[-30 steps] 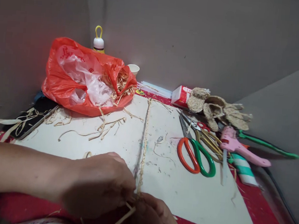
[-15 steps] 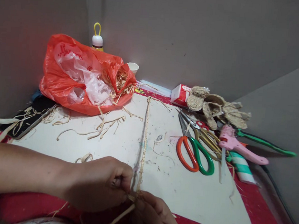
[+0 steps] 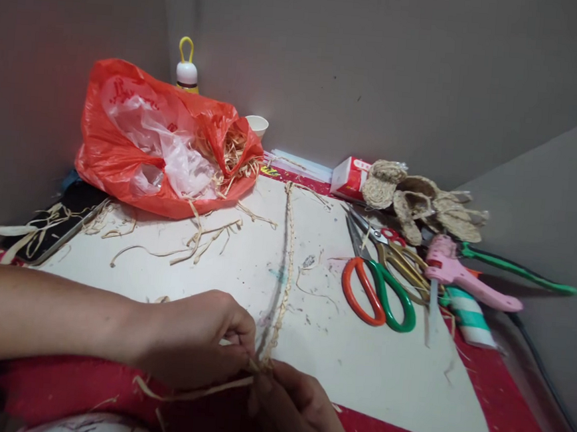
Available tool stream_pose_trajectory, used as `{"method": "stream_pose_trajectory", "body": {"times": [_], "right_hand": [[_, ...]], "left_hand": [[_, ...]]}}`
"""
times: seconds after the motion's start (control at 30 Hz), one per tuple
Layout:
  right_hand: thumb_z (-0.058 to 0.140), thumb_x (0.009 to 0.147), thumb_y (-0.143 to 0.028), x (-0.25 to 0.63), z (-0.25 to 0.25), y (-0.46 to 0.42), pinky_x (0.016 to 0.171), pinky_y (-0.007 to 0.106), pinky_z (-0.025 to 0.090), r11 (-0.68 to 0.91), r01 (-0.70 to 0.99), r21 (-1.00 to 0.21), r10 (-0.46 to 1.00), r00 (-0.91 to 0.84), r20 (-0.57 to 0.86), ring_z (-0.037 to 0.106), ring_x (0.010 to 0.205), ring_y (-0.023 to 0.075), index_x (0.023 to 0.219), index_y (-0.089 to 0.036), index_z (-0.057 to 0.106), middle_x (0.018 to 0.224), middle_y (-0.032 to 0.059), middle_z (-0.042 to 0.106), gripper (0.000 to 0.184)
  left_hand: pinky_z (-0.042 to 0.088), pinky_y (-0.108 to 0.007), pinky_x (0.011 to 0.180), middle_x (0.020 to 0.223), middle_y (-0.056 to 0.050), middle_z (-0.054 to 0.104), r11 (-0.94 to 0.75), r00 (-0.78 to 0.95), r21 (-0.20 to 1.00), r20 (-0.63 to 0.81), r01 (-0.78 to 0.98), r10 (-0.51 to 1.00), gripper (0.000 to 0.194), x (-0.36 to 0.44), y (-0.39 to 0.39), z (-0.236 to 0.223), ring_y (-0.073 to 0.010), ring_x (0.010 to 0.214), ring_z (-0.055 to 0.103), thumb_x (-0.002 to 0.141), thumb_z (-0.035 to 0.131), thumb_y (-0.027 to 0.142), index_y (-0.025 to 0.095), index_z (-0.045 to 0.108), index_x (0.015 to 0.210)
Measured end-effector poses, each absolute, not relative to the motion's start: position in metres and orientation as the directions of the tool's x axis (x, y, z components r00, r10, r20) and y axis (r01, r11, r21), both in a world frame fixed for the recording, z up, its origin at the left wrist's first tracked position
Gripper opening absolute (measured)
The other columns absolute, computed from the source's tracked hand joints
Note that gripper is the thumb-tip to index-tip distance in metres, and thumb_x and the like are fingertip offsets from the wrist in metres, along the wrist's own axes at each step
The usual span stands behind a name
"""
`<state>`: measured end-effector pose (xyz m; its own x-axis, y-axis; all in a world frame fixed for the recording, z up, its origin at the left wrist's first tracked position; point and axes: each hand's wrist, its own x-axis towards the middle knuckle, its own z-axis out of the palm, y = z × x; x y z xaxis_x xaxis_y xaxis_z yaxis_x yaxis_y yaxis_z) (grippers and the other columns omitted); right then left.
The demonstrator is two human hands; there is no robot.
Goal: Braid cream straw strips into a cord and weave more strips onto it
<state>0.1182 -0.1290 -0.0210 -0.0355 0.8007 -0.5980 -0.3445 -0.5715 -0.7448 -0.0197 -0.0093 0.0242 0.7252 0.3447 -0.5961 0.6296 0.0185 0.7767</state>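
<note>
A thin braid of pale straw (image 3: 288, 276) runs from the back of the white board down to my fingers at the front edge. My left hand (image 3: 208, 343) pinches a straw strand beside the braid's near end. Close against it, my right hand (image 3: 298, 410) grips that end between thumb and fingers. A loose straw strand (image 3: 194, 392) trails left from the fingertips, below my left hand. The fingers partly hide the point where the strands meet.
A red plastic bag (image 3: 139, 138) with straw lies back left, near a phone (image 3: 68, 225). On the right are orange-and-green-handled scissors (image 3: 377, 293), a pink glue gun (image 3: 463, 276) and woven straw pieces (image 3: 414, 199). The white board (image 3: 380, 376) covers the red cloth.
The loose strand has swung from pointing down to stretching out leftward. The braid now bows slightly to the right, and both hands have moved up slightly in view, still pinching.
</note>
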Motion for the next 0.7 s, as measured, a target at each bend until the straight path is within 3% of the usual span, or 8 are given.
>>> {"method": "stream_pose_trajectory", "body": {"times": [0.13, 0.23, 0.4, 0.7], "right_hand": [[0.066, 0.073, -0.05, 0.116, -0.014, -0.128, 0.044, 0.023, 0.018, -0.551, -0.217, -0.806, 0.821, 0.03, -0.57, 0.022, 0.042, 0.0065, 0.06, -0.015, 0.06, 0.04, -0.0081, 0.026, 0.037], [0.065, 0.074, -0.049, 0.113, -0.015, -0.128, 0.044, 0.023, 0.018, -0.533, -0.218, -0.818, 0.833, 0.032, -0.552, 0.02, 0.043, 0.0061, 0.062, -0.015, 0.06, 0.042, -0.0083, 0.027, 0.036], [0.064, 0.075, -0.044, 0.109, -0.022, -0.128, 0.042, 0.023, 0.016, -0.501, -0.234, -0.833, 0.853, 0.029, -0.521, 0.019, 0.043, 0.0052, 0.052, -0.018, 0.042, 0.043, -0.0083, 0.029, 0.041], [0.06, 0.08, -0.042, 0.108, -0.026, -0.136, 0.038, 0.02, 0.009, -0.489, -0.444, -0.75, 0.868, -0.163, -0.469, 0.012, 0.041, 0.0034, 0.058, -0.019, 0.035, 0.046, -0.0114, 0.023, 0.04]], "left_hand": [[0.024, -0.016, 0.037, 0.051, 0.006, 0.044, 0.014, 0.773, 0.822, -0.542, 0.57, 0.331, 0.015, -0.02, -0.012, 0.027, -0.0055, 0.042, 0.034, 0.072, 0.045, 0.023, 0.017, 0.058, 0.066], [0.026, -0.016, 0.039, 0.054, 0.005, 0.049, 0.017, 0.766, 0.827, -0.528, 0.562, 0.366, 0.01, -0.019, -0.017, 0.029, -0.0057, 0.046, 0.038, 0.069, 0.047, 0.019, 0.017, 0.056, 0.064], [0.025, -0.018, 0.04, 0.056, 0.005, 0.05, -0.076, 0.681, 0.778, -0.492, 0.623, 0.543, 0.008, -0.021, -0.036, 0.031, -0.0064, 0.046, 0.039, 0.072, 0.045, 0.02, 0.018, 0.052, 0.07], [0.033, -0.021, 0.051, 0.059, 0.003, 0.05, -0.353, 0.682, 0.719, -0.226, 0.599, 0.696, 0.007, -0.03, -0.076, 0.026, -0.0101, 0.052, 0.042, 0.08, 0.039, 0.02, 0.02, 0.044, 0.076]]}}
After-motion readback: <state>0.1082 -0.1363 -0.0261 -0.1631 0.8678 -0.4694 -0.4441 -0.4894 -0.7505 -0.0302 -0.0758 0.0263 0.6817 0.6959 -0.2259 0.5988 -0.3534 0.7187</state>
